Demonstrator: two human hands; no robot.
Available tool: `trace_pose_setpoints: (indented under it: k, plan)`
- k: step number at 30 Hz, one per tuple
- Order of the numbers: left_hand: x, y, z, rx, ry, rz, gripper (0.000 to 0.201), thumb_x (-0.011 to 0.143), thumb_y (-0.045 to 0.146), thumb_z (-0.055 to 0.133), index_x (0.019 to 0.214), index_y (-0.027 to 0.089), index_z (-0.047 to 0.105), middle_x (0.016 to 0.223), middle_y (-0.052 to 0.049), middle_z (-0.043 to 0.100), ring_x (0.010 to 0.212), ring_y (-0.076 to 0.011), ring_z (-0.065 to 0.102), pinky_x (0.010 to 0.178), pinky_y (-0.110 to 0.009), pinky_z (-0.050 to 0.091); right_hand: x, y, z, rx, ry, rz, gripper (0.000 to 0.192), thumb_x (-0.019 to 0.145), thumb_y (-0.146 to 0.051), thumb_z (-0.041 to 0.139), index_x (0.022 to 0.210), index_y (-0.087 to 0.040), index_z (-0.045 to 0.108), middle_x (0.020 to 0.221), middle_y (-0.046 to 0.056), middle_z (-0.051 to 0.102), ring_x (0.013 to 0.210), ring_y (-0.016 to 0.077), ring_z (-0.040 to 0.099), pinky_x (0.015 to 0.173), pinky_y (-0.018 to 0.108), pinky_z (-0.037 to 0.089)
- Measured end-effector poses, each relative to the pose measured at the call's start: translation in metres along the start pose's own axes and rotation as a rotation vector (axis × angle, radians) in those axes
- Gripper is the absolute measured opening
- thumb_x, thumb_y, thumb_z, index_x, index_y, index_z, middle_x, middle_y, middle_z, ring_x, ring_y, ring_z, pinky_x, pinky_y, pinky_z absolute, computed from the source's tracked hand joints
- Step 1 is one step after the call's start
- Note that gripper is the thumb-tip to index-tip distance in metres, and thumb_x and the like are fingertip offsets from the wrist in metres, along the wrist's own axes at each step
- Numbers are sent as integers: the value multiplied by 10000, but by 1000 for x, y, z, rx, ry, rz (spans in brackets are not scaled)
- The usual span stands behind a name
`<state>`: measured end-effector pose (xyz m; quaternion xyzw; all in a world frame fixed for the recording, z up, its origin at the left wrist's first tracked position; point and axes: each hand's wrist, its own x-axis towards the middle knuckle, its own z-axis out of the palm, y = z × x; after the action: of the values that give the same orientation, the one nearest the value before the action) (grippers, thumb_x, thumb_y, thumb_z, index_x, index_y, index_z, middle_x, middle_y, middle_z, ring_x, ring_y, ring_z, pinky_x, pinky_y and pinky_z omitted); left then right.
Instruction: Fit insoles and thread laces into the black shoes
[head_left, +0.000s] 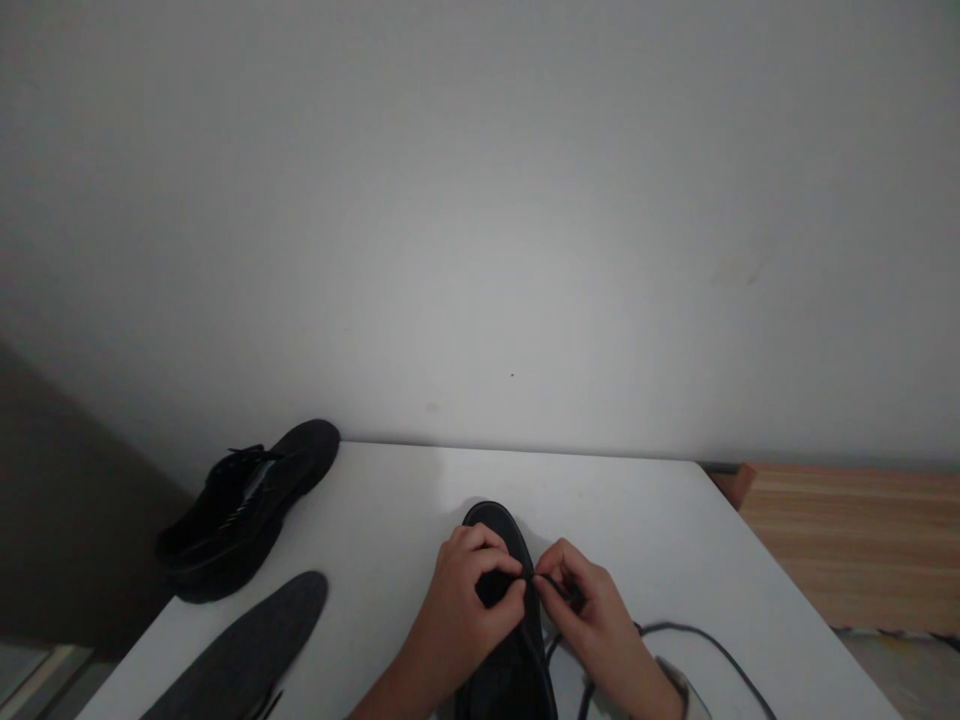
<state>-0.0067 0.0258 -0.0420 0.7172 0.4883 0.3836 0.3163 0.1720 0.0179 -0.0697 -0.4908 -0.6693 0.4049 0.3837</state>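
Observation:
A black shoe (489, 517) lies on the white table in front of me, toe pointing away. My left hand (472, 600) rests over it, thumb and index finger pinched at the shoe's right side, where a thin dark strand shows. Close beside it, my right hand (589, 610) is closed on a black shoelace (553, 583), its fingertips almost meeting those of the left. The hands cover much of the shoe's upper, so the lace holes are hidden.
A second black laced shoe (232, 520) lies at the table's left edge. Nearer me is a dark grey insole (255, 640). A black cord (701, 632) curves over the white table (637, 510) at right. Behind rises a pale wall (480, 250); a wooden surface (840, 540) stands right.

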Motion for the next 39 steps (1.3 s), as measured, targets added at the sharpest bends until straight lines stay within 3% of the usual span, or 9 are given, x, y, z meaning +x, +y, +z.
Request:
trace_pose_setpoints:
  k: [8, 17, 28, 39]
  plan:
    - [-2, -3, 3, 38, -7, 1, 226, 752, 15, 560, 835, 170, 701, 936, -75, 655, 972, -268, 587, 900, -454, 439, 3, -2, -2, 21, 21, 37, 231, 925, -376, 559, 789, -192, 592, 676, -22, 544, 639, 149, 492, 597, 262, 370]
    - [-3, 1, 5, 110, -20, -36, 169, 769, 45, 614, 834, 185, 683, 959, -71, 654, 988, -283, 570, 904, -466, 414, 3, -3, -5, -38, -1, 40, 236, 911, -378, 589, 818, -181, 679, 714, 19, 646, 644, 168, 559, 596, 270, 403]
    - [-3, 5, 4, 105, -25, -52, 141, 799, 65, 607, 807, 200, 647, 938, -54, 649, 978, -274, 567, 894, -446, 412, -1, -6, -9, -109, -45, -47, 232, 982, -322, 462, 958, -192, 653, 816, 34, 680, 722, 176, 593, 666, 291, 452]
    - [0, 2, -3, 12, 26, -14, 112, 758, 95, 550, 742, 205, 561, 878, -43, 608, 905, -242, 576, 852, -406, 436, 3, -2, -9, -141, 32, -46, 163, 943, -307, 546, 928, -195, 662, 802, 39, 689, 718, 186, 612, 667, 296, 484]
